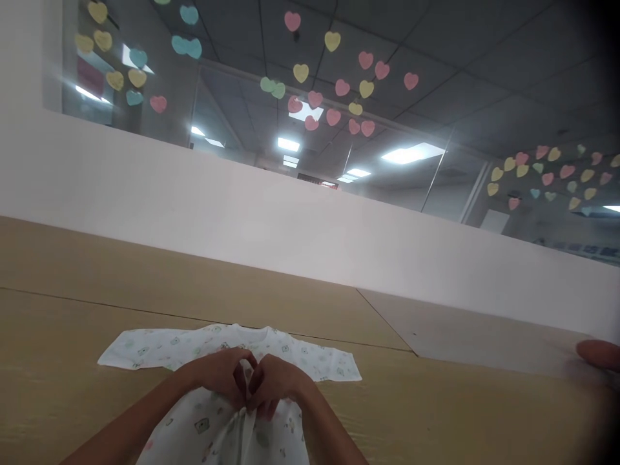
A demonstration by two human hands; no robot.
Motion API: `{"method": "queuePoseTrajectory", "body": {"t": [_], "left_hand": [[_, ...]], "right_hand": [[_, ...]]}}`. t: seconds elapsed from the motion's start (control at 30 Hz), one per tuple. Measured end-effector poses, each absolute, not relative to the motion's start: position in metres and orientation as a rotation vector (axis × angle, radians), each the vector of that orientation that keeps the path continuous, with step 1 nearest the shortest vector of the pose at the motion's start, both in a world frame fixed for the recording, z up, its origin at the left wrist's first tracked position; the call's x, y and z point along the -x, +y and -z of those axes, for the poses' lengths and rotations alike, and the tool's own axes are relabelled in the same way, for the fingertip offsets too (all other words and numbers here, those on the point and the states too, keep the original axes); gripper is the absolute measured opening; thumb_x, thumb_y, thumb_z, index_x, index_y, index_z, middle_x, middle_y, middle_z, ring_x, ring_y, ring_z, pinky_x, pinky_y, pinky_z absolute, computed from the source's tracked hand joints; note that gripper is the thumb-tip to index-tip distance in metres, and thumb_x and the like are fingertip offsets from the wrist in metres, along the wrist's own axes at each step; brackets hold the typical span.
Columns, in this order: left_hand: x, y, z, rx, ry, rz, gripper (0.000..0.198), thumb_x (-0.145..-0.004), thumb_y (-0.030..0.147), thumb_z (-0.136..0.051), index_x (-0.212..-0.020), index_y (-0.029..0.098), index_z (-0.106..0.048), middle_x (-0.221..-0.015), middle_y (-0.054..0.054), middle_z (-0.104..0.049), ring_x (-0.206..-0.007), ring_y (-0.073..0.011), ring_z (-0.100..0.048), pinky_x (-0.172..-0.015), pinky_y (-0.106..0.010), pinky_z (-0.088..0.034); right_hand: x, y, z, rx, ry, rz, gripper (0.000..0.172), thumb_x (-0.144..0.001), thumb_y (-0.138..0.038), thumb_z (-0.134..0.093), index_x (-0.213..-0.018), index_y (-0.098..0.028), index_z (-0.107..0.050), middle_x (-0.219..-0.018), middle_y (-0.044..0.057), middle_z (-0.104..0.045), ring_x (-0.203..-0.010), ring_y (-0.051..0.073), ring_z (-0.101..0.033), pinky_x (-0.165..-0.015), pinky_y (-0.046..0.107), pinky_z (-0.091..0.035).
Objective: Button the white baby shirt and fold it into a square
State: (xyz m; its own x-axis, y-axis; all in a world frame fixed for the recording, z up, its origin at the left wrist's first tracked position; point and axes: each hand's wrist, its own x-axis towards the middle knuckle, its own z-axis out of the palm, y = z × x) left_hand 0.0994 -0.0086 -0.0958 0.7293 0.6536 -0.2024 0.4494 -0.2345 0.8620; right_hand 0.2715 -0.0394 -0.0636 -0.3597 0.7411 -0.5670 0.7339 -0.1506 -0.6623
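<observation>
A white baby garment [145, 352] with a small pastel print lies spread on the wooden table, its sleeves stretched out to both sides. My left hand [220, 378] and my right hand [274, 382] meet at its middle, fingers pinching the cloth close together. Below them, the lower body of the garment is gathered up and creased toward me. The fingers hide the neck and front opening, so any fastening there cannot be seen.
The light wood table [87, 290] has seams and meets a white partition [242, 219]. Glass above it carries several paper hearts [332, 41]. Another person's fingertip [599, 354] enters at the right edge, beside the table's far right panel.
</observation>
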Motion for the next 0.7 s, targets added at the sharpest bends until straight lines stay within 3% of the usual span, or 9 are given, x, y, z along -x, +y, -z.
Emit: {"method": "queuePoseTrajectory", "body": {"t": [0.23,0.43,0.7], "left_hand": [[-0.099,-0.017,0.083,-2.004,0.855,-0.165,0.064,-0.052,0.030,-0.073,-0.112,0.025,-0.051,-0.085,0.001,-0.070,-0.084,-0.0233,-0.064,-0.073,-0.032,-0.049],[-0.107,-0.027,0.073,-2.193,0.993,-0.231,0.053,-0.048,0.029,-0.075,-0.097,0.021,-0.058,-0.085,-0.001,-0.068,-0.080,-0.0242,-0.063,-0.066,-0.031,-0.048],[-0.097,-0.023,0.087,-1.767,0.824,-0.223,0.054,-0.056,0.021,-0.069,-0.107,0.019,-0.051,-0.077,-0.002,-0.068,-0.067,-0.0189,-0.062,-0.057,-0.027,-0.047]], "right_hand": [[-0.281,-0.045,0.071,1.632,-1.999,-1.586,0.010,-0.054,-0.010,-0.061,-0.061,-0.013,-0.055,-0.056,-0.002,-0.057,-0.049,0.012,-0.059,-0.044,0.018,-0.047],[-0.281,-0.046,0.067,1.520,-2.022,-1.621,0.007,-0.054,-0.011,-0.059,-0.060,-0.014,-0.056,-0.056,-0.002,-0.058,-0.048,0.012,-0.056,-0.043,0.020,-0.046],[-0.277,-0.059,0.072,1.507,-1.778,-1.582,0.012,-0.056,-0.016,-0.064,-0.067,-0.013,-0.061,-0.053,0.000,-0.058,-0.048,0.013,-0.055,-0.041,0.019,-0.044]]}}
